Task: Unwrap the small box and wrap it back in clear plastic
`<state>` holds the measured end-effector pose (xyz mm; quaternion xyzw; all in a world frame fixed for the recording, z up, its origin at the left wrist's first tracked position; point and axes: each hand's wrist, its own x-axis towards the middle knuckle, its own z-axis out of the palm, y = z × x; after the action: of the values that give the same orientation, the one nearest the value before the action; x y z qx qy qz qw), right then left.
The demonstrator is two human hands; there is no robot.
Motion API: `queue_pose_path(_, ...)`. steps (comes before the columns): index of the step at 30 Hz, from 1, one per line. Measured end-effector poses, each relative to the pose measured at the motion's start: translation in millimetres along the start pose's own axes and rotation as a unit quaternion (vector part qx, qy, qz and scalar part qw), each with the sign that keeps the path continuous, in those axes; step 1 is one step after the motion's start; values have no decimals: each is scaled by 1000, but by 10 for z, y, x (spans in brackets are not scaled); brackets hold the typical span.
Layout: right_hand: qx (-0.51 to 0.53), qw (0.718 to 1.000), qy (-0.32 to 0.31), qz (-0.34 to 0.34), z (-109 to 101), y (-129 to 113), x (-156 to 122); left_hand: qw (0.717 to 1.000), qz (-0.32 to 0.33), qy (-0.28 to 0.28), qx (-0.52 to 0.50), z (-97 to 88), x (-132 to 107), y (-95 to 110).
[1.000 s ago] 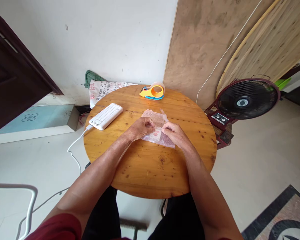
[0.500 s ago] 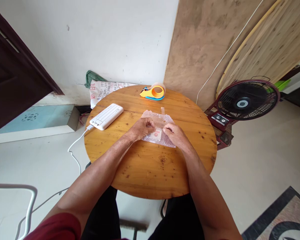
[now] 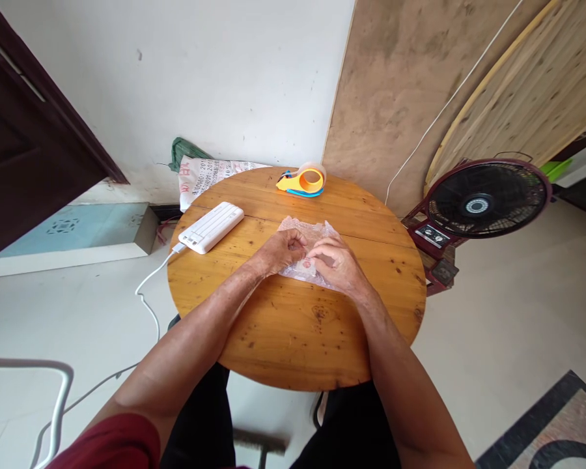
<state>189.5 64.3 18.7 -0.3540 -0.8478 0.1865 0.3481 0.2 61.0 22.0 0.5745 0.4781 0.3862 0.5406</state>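
Observation:
A sheet of clear bubble wrap (image 3: 317,277) lies at the middle of a round wooden table (image 3: 273,345). On it is a small pale piece with red print (image 3: 306,264), mostly covered by my fingers. My left hand (image 3: 283,253) pinches at the left part of the wrap, thumb and forefinger together. From the right, my right hand (image 3: 336,262) lies over the wrap with bent fingers, its fingertips meeting those of my left hand. What sits between the right fingertips is too small to make out.
A yellow and blue tape dispenser (image 3: 303,181) stands at the table's far edge. At the left lies a white power bank (image 3: 212,227) with a cable (image 3: 149,306) hanging off the table. Beyond the right edge stands a dark red fan (image 3: 478,205).
My right hand has moved left across the wrap to my left fingertips. The wrap is more crumpled, and the clear strip at its far edge no longer shows. My left hand has hardly moved.

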Motion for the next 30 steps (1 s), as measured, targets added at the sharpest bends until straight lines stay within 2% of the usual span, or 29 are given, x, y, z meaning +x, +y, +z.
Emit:
queue_pose_path(6, 25, 999, -35, -10, -12, 38, 15, 1000, 7, -4, 6, -17, -2, -15)
queue_pose_path(14, 0, 997, -81, 1, -61, -18, 1, 1000, 0, -9, 22, -31, 24, -62)
queue_pose_path(20, -12, 998, -64, -14, -36, -7, -1, 996, 9, -27, 89, -240, -78, 42)
queue_pose_path(23, -5, 998, -70, -7, -32, -8, -1, 990, -15, -22, 141, -347, -103, 66)
queue_pose_path(26, 2, 998, -70, 6, -36, -27, -4, 978, -48, -15, 203, -396, -89, 50)
queue_pose_path(30, 10, 997, -76, 13, -50, -55, -10, 971, -52, -4, 232, -426, -96, 67)
